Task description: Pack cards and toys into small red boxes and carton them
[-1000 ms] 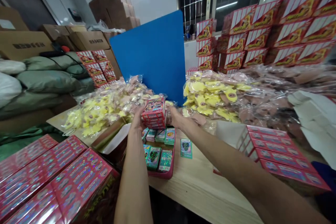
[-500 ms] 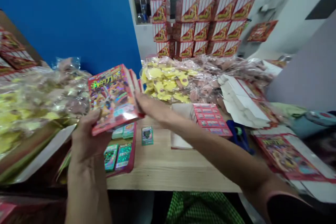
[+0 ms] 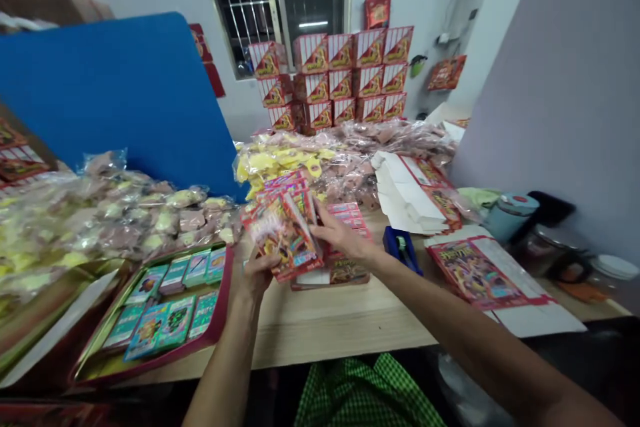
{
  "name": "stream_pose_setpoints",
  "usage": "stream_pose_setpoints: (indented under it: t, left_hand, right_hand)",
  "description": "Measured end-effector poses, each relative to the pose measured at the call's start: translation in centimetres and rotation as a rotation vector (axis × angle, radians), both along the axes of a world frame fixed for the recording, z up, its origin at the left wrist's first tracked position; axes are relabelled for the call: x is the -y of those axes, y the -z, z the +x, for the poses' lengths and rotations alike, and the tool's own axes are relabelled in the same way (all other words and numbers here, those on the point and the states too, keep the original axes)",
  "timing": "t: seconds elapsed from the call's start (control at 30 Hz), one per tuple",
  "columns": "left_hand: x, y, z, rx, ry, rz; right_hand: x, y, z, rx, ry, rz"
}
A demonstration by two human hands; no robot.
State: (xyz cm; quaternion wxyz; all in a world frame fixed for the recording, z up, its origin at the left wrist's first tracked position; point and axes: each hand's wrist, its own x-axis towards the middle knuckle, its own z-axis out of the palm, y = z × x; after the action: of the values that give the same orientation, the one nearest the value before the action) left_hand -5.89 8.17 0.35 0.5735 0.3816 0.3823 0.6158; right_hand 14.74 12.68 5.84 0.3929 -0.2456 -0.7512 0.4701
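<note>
Both my hands hold a stack of red card boxes (image 3: 285,227) above the wooden table (image 3: 345,313). My left hand (image 3: 256,275) grips the stack from below, fingers closed on its lower edge. On the stack's right side rests my right hand (image 3: 339,235), fingers pressed against it. Just under the stack an open white carton (image 3: 345,267) holds more red boxes. A red tray (image 3: 165,307) with green and blue card packs lies to the left.
Bags of yellow and pink toys (image 3: 125,213) lie piled left and behind, in front of a blue board (image 3: 125,93). Flat unfolded cartons (image 3: 480,273) lie at right, with a blue tape dispenser (image 3: 400,247) and a teal cup (image 3: 507,213). Stacked red boxes (image 3: 340,73) stand at the back.
I carried the stack of red boxes from over the tray rightward to above the white carton. My view swung right, bringing the flat cartons and the cup into sight.
</note>
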Motion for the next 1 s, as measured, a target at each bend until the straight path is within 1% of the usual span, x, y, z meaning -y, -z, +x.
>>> stream_pose_setpoints:
  t: [0.07,0.17,0.27,0.33,0.37,0.4,0.43,0.47,0.53,0.57,0.6,0.67,0.73,0.83,0.93,1.0]
  left_hand:
    - [0.0,0.9,-0.4,-0.064,0.003,0.026]
    - [0.1,2.2,-0.6,-0.166,0.031,0.025]
    - [0.4,3.4,-0.8,-0.224,0.027,0.014]
    - [0.7,3.8,-0.9,-0.248,0.015,0.026]
    - [0.9,4.0,-0.9,-0.266,0.012,0.036]
    - [1.0,4.0,-1.0,-0.284,0.011,0.046]
    - [1.1,4.1,-1.0,-0.299,0.012,0.057]
    - [1.2,4.1,-1.0,-0.306,0.012,0.068]
    - [1.4,4.2,-1.0,-0.299,0.010,0.080]
    - [1.4,4.2,-1.1,-0.297,0.012,0.082]
    - [1.5,4.3,-1.1,-0.302,0.012,0.084]
    - [1.8,4.6,-1.2,-0.334,0.007,0.086]
    - [2.2,4.8,-1.2,-0.356,-0.008,0.093]
    - [2.8,5.1,-0.9,-0.365,-0.017,0.107]
    - [3.3,5.2,-0.4,-0.368,-0.026,0.116]
    - [3.6,5.2,-0.1,-0.366,-0.058,0.123]
  right_hand:
    - [-0.1,0.6,0.0,0.039,0.003,0.036]
    - [-0.3,1.4,-0.2,0.091,0.103,0.039]
    - [-0.9,2.0,-0.2,0.090,0.201,-0.003]
    - [-1.2,1.8,0.1,0.090,0.289,-0.031]
    - [-1.2,1.4,0.2,0.094,0.330,-0.022]
    - [-1.2,0.7,0.2,0.116,0.357,0.035]
    - [-1.1,-0.1,0.1,0.162,0.364,0.145]
    - [-1.0,-0.9,-0.1,0.232,0.352,0.300]
    - [-0.8,-2.7,-0.8,0.437,0.275,0.650]
    - [-0.8,-3.4,-1.1,0.561,0.246,0.772]
    - [-1.0,-3.9,-1.4,0.679,0.241,0.825]
    - [-1.8,-4.3,-1.6,0.871,0.281,0.805]
    - [-2.8,-4.4,-1.3,0.964,0.312,0.750]
    - [-3.9,-4.6,-0.8,1.001,0.263,0.736]
    - [-3.8,-5.3,-1.1,1.051,0.231,0.715]
    - [-3.6,-5.7,-1.5,1.079,0.209,0.707]
